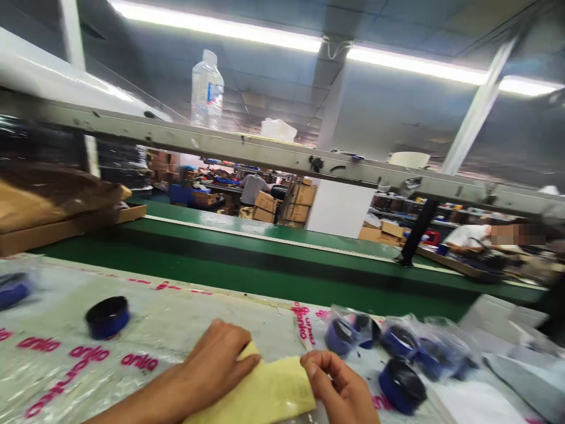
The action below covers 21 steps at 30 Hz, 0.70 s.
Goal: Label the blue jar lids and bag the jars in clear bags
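Note:
A pale yellow sheet [273, 390], cloth or paper I cannot tell which, lies at the bottom centre of the head view. My left hand [223, 353] grips its left part, with the thumb on top. At its right edge, my right hand [333, 383] pinches it between thumb and fingers. A bit of clear plastic shows just below the right fingers. To the right of my right hand sits a round blue-and-black piece [402, 386], with several like it in clear bags [399, 338] behind. Another blue-and-black ring [107, 318] rests left of my left hand.
A plastic-covered bench [176, 318] with pink "anko" print fronts a green conveyor belt [265, 268]. Above it runs a metal rail [265, 154] bearing a clear bottle [207, 91]. A cardboard tray [70, 227] stands left. Two people work farther off.

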Available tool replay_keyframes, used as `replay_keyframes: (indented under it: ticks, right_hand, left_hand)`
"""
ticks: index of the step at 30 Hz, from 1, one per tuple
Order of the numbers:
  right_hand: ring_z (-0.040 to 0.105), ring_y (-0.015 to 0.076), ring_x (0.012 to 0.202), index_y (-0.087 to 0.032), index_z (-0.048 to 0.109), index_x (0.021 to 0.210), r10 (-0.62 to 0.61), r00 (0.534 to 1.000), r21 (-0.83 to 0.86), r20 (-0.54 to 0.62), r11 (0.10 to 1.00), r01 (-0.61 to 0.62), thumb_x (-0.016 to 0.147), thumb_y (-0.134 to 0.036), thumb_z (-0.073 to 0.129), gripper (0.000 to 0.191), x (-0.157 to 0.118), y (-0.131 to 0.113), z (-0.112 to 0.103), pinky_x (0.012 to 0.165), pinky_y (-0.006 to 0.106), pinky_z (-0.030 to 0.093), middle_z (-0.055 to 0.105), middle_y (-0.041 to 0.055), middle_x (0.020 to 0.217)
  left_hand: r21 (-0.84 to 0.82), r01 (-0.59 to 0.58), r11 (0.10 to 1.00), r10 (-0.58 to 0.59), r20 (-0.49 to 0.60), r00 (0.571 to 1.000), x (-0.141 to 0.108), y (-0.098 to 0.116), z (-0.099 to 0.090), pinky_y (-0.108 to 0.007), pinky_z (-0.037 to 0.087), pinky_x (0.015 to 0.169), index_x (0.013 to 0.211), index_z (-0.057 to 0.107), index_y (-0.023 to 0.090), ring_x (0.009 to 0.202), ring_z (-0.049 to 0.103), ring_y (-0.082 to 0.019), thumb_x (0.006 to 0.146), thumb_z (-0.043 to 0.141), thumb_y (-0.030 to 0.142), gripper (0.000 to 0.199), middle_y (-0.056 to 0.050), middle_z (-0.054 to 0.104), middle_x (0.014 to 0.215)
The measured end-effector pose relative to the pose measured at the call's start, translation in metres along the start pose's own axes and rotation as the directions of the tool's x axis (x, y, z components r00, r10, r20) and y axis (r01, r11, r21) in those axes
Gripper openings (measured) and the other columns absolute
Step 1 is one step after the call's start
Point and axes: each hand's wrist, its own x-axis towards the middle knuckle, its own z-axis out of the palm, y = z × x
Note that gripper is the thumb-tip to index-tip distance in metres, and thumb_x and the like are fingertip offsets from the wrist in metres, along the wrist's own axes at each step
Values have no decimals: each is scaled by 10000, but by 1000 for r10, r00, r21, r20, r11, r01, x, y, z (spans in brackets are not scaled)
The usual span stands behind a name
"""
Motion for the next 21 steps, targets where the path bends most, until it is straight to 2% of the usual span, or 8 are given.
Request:
replay_keyframes:
  ticks: [3, 5, 7, 9, 12, 16, 18, 21]
  right_hand:
    - [609, 210, 756, -204, 694, 761, -76, 987, -79, -143, 995, 65, 750, -627, 711, 424, -2, -11, -33, 673, 274, 475, 715, 54, 862]
    - [642, 260, 928, -206, 712, 823, -96, 963, -151, -251, 987, 59, 759, -629, 701, 428, -3, -15, -65, 785, 297, 503, 736, 79, 1005]
    - [620, 310, 1085, -205, 722, 927, -90, 930, -205, -356, 979, 16, 750, -663, 689, 493, -2, -14, -100, 904, 346, 500, 725, 97, 1107]
    - [578, 349, 1185, -203, 689, 1085, -91, 884, -253, -458, 967, -32, 728, -692, 686, 605, 2, -6, -132, 1006, 427, 462, 684, 109, 1221]
    - [502, 368, 1289, -201, 560, 1275, -180, 874, -402, -450, 915, -19, 701, -625, 729, 733, 11, 15, -163, 1107, 520, 362, 595, 129, 1351]
    - [563, 347, 1199, -196, 487, 1328, -270, 904, -565, -331, 824, 39, 733, -512, 702, 707, 14, 37, -168, 1049, 519, 406, 594, 136, 1317]
    - [600, 334, 1132, -207, 485, 1324, -299, 890, -573, -343, 818, 54, 749, -497, 697, 678, 10, 43, -161, 1016, 497, 425, 615, 123, 1277]
    - [646, 324, 1050, -203, 489, 1312, -310, 863, -485, -399, 870, 88, 720, -502, 741, 709, -2, 48, -143, 984, 464, 448, 666, 110, 1169]
  left_hand:
    - [101, -72, 992, 84, -116, 990, 9, -9, 2, -443, 380, 888, 1095, 690, 224, 958, 611, -311, 881, 553, 366, 291, -92, 705, 1065]
    - [86, -157, 984, 170, -189, 967, 17, -3, 7, -450, 400, 911, 1172, 663, 255, 1013, 597, -312, 883, 558, 341, 319, -83, 679, 1152]
    - [34, -282, 959, 283, -183, 941, 23, 17, 10, -422, 428, 906, 1142, 657, 274, 1021, 592, -283, 899, 549, 308, 268, -57, 669, 1155]
    - [-24, -383, 923, 379, -109, 919, 29, 48, 11, -397, 452, 893, 1098, 651, 263, 1003, 597, -255, 900, 552, 261, 221, -42, 668, 1123]
    - [-86, -430, 899, 434, 39, 900, 39, 97, 18, -409, 477, 903, 1034, 655, 231, 1001, 610, -255, 872, 622, 257, 168, -47, 672, 1091]
    - [-150, -448, 882, 465, 115, 878, 53, 134, 38, -453, 485, 966, 1089, 669, 224, 1049, 624, -284, 833, 716, 321, 277, -62, 679, 1115]
    - [-175, -427, 887, 449, 118, 886, 58, 139, 46, -461, 489, 978, 1131, 662, 221, 1068, 626, -293, 837, 716, 329, 317, -69, 680, 1135]
    - [-226, -376, 898, 412, 137, 901, 60, 143, 54, -457, 473, 1026, 1260, 599, 209, 1164, 592, -305, 819, 744, 337, 481, -90, 648, 1244]
